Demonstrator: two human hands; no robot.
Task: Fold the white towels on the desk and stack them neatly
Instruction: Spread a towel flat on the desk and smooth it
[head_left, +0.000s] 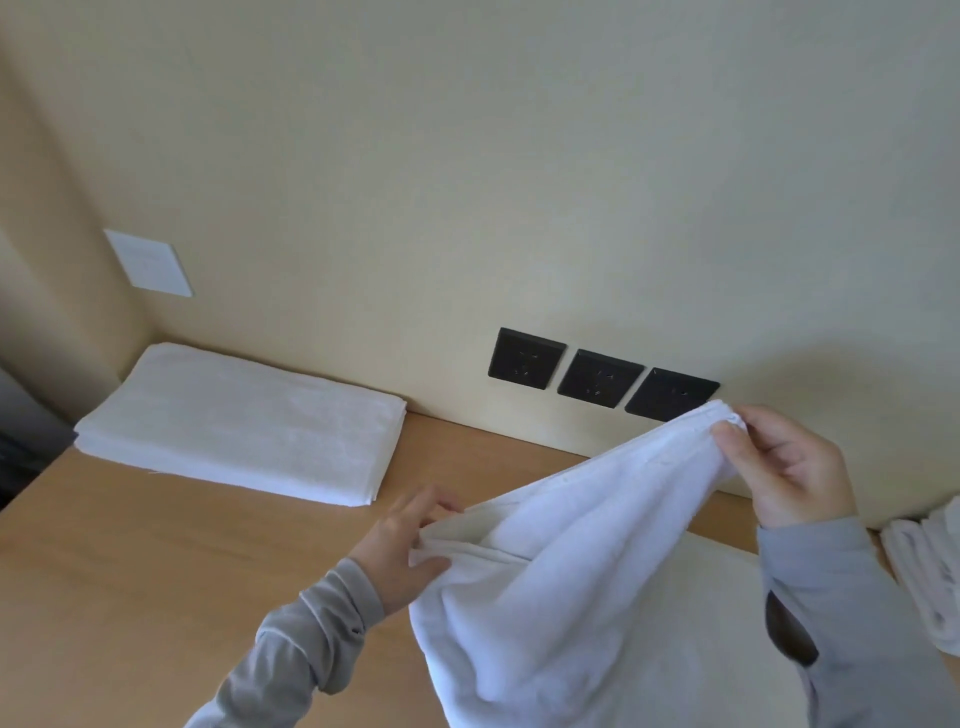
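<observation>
A white towel (566, 587) hangs bunched above the wooden desk (156, 571), stretched between both hands. My right hand (789, 467) pinches one corner high up, near the wall. My left hand (410, 551) grips another edge lower down, over the middle of the desk. A neat stack of folded white towels (239, 426) lies at the back left of the desk against the wall. More crumpled white towels (930, 566) sit at the right edge, partly cut off by the frame.
Three black wall sockets (600, 376) sit just above the desk behind the held towel. A white switch plate (148, 262) is on the wall at left. The desk's left edge drops off near a dark object (21, 441).
</observation>
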